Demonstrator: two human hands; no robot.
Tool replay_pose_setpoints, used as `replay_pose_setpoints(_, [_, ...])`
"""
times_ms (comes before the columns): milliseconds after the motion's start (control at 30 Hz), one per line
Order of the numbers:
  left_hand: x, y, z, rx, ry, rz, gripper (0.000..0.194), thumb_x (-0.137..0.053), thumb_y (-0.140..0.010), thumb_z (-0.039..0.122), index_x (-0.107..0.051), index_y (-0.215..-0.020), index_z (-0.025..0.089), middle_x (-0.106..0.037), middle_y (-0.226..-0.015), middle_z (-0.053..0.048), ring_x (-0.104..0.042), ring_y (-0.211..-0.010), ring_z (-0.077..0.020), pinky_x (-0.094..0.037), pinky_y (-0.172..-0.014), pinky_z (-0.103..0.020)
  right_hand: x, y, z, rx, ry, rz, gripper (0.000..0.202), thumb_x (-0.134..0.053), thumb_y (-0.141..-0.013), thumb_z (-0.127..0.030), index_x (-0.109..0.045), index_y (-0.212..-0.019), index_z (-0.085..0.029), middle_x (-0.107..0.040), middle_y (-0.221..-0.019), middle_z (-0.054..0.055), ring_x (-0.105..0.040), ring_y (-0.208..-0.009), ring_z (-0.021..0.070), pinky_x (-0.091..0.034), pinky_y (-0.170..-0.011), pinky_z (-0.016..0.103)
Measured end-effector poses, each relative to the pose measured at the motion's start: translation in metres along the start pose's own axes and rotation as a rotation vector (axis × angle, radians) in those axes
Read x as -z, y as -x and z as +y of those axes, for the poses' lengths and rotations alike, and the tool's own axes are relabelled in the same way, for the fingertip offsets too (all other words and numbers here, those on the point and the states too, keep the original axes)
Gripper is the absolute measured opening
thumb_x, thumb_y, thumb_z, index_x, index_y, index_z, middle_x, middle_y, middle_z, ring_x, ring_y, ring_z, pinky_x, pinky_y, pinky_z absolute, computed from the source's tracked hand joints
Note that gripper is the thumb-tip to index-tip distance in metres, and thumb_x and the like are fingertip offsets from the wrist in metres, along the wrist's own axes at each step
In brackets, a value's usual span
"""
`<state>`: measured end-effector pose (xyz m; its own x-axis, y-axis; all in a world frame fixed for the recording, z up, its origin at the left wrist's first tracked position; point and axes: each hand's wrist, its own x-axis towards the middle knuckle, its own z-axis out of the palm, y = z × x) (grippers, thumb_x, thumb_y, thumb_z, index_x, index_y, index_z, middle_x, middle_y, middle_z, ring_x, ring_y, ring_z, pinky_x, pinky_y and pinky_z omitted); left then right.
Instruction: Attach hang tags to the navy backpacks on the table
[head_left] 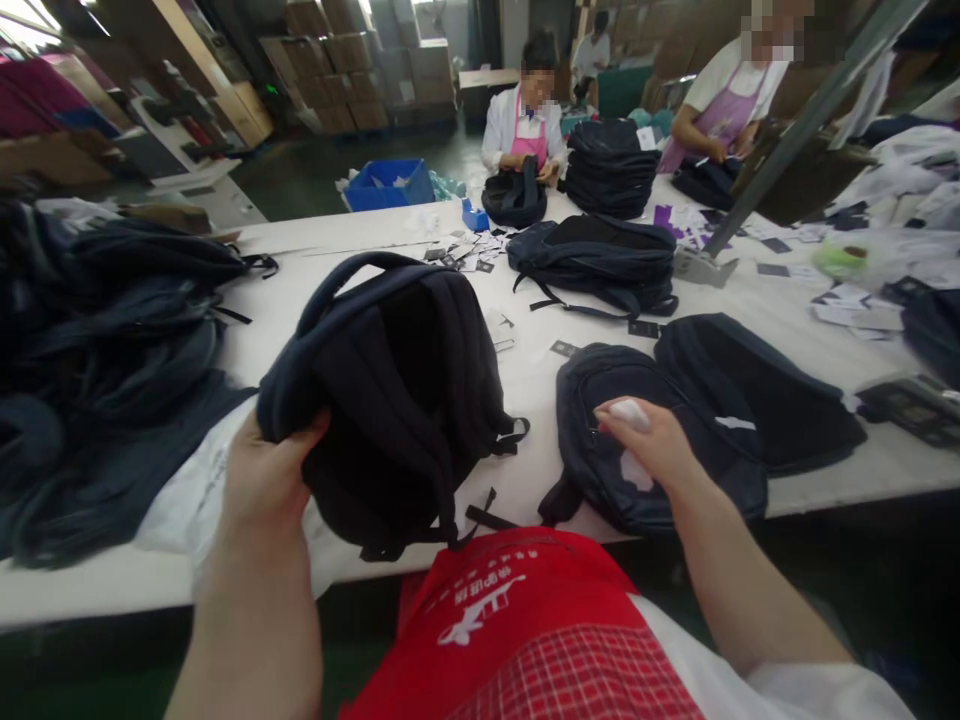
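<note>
My left hand (274, 465) is closed on the edge of a dark navy backpack (405, 370), tilted up off the table with its straps facing me. Its webbing strap ends hang toward the table's front edge. My right hand (664, 445) is closed around a crumpled white wad (631, 412), perhaps paper or thin plastic. It is over the front of a second navy backpack (600, 480) that lies flat. Whether its fingertips also touch that bag's zip, I cannot tell.
Navy backpacks are heaped on the left (112, 380); another backpack (592, 260) lies further back, beside scattered tags (476, 250). A slanted metal post (802, 140) rises at right. Across the table, co-workers (525, 130) handle bags near a blue bin (390, 187).
</note>
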<state>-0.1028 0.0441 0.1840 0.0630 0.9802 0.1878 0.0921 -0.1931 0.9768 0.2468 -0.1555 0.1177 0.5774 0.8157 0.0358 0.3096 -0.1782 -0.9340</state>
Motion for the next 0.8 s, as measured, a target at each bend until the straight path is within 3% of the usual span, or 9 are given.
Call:
replay_pose_setpoints(100, [-0.003, 0.005, -0.019, 0.149, -0.097, -0.197, 0.055, -0.085, -0.053, 0.04, -0.068, -0.1, 0.016, -0.075, -0.096, -0.004, -0.069, -0.091, -0.0279, -0.055, -0.089, -0.043, 0.013, -0.002, 0.005, -0.003, 0.082, 0.123, 0.031, -0.07, -0.074, -0.047, -0.071, -0.086, -0.018, -0.071, -0.072, 0.004, -0.065, -0.067, 0.0189, -0.049, -0.065, 0.029])
replay_pose_setpoints(200, [-0.005, 0.017, -0.032, 0.217, -0.181, -0.379, 0.054, -0.083, -0.058, 0.043, -0.068, -0.1, 0.013, -0.075, -0.097, -0.007, -0.069, -0.092, -0.0294, -0.055, -0.087, -0.043, 0.003, -0.004, 0.001, 0.014, 0.099, 0.06, 0.032, -0.069, -0.075, -0.047, -0.071, -0.087, -0.018, -0.071, -0.073, 0.004, -0.065, -0.067, 0.0198, -0.05, -0.063, 0.029])
replay_pose_setpoints(300, [-0.001, 0.027, -0.031, 0.162, -0.188, -0.484, 0.05, -0.08, -0.063, 0.041, -0.067, -0.105, 0.015, -0.074, -0.101, -0.006, -0.067, -0.097, -0.0289, -0.054, -0.089, -0.041, -0.013, -0.018, -0.017, 0.113, 0.126, -0.048, 0.033, -0.067, -0.076, -0.048, -0.071, -0.088, -0.018, -0.072, -0.074, 0.004, -0.066, -0.068, 0.0205, -0.051, -0.063, 0.03])
replay_pose_setpoints(467, [0.008, 0.036, -0.031, 0.083, -0.114, -0.532, 0.054, -0.079, -0.066, 0.037, -0.064, -0.114, 0.017, -0.072, -0.108, -0.006, -0.065, -0.102, -0.0278, -0.053, -0.091, -0.039, -0.047, -0.049, -0.074, 0.416, 0.213, -0.102, 0.032, -0.065, -0.078, -0.049, -0.07, -0.092, -0.021, -0.073, -0.089, 0.006, -0.068, -0.079, 0.0229, -0.053, -0.07, 0.032])
replay_pose_setpoints(633, [0.01, 0.04, -0.036, 0.05, -0.052, -0.547, 0.054, -0.078, -0.067, 0.035, -0.063, -0.115, 0.016, -0.07, -0.113, -0.006, -0.063, -0.104, -0.0268, -0.051, -0.093, -0.038, -0.076, -0.061, -0.123, 0.829, 0.304, -0.111, 0.061, -0.067, -0.077, -0.041, -0.049, -0.133, -0.024, -0.056, -0.133, 0.009, -0.053, -0.122, 0.0287, -0.047, -0.098, 0.042])
replay_pose_setpoints(733, [0.012, 0.039, -0.035, 0.062, -0.044, -0.591, 0.062, -0.083, -0.062, 0.038, -0.063, -0.116, 0.018, -0.069, -0.115, -0.006, -0.062, -0.107, -0.0274, -0.049, -0.096, -0.039, -0.083, -0.068, -0.139, 0.901, 0.41, -0.276, 0.055, -0.062, -0.08, -0.033, -0.049, -0.133, -0.026, -0.057, -0.13, 0.008, -0.056, -0.118, 0.0267, -0.046, -0.099, 0.041])
replay_pose_setpoints(800, [0.013, 0.038, -0.034, 0.069, 0.053, -0.624, 0.07, -0.083, -0.059, 0.049, -0.062, -0.119, 0.018, -0.067, -0.119, -0.007, -0.06, -0.11, -0.0287, -0.047, -0.099, -0.04, -0.083, -0.073, -0.146, 0.89, 0.483, -0.361, 0.045, -0.06, -0.081, -0.031, -0.054, -0.126, -0.028, -0.06, -0.121, 0.006, -0.061, -0.108, 0.0247, -0.049, -0.094, 0.039])
